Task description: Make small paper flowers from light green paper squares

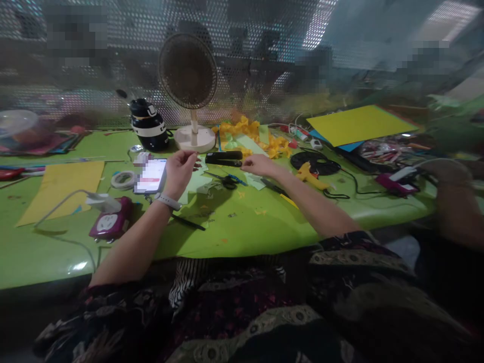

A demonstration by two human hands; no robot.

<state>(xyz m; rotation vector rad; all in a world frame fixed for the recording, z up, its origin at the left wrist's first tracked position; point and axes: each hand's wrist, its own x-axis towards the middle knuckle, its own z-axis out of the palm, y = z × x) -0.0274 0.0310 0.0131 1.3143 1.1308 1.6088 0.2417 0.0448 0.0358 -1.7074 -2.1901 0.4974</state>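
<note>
My left hand (180, 172), with a pale band on its wrist, is above the table beside a lit phone (150, 176). Its thumb and fingers are pinched together; anything between them is too small to make out. A black stapler (224, 157) with its jaws apart is between my hands. My right hand (260, 165) has its fingers closed at the stapler's right end, appearing to grip it. Just below are dark-handled scissors (229, 181) and light green paper pieces (196, 182). Behind the stapler is a heap of yellow-orange paper flowers (278, 145).
A fan (193, 133) and a black jug (149, 126) stand at the back. Purple power adapters (109, 222), a tape roll (124, 180), a black cable reel (313, 163), a yellow glue gun (310, 176) and yellow sheets (359, 125) surround the work area. Another person's arm (457, 201) is at right.
</note>
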